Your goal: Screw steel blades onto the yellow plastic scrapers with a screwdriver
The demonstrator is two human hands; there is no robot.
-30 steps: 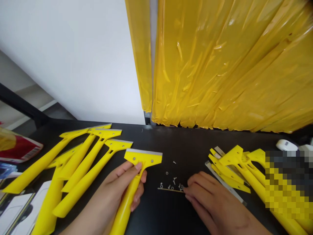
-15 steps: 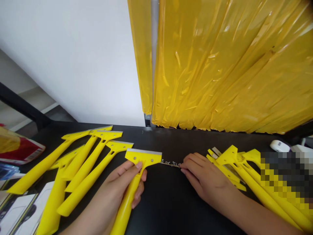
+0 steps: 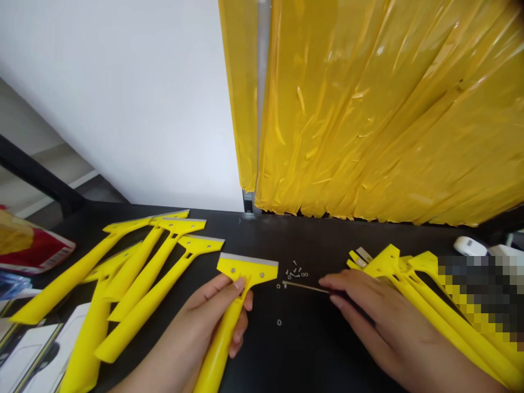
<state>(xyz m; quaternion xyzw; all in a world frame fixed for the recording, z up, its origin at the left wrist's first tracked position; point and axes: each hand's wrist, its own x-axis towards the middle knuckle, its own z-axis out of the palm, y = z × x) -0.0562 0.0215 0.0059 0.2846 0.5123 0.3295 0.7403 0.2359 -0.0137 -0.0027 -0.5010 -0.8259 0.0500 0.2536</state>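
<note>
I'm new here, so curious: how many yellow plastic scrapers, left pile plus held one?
6: the held scraper in the left hand, the far-left scraper, the front scraper, and three with handles side by side: rear scraper, middle scraper, near scraper. Others may be hidden.

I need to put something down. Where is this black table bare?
Bare patches: between the screws and yellow sheeting; and between the left hand and right hand, nearer the person than the lone ring. Crowded: the left side with bladed scrapers and the right with scraper handles.
</note>
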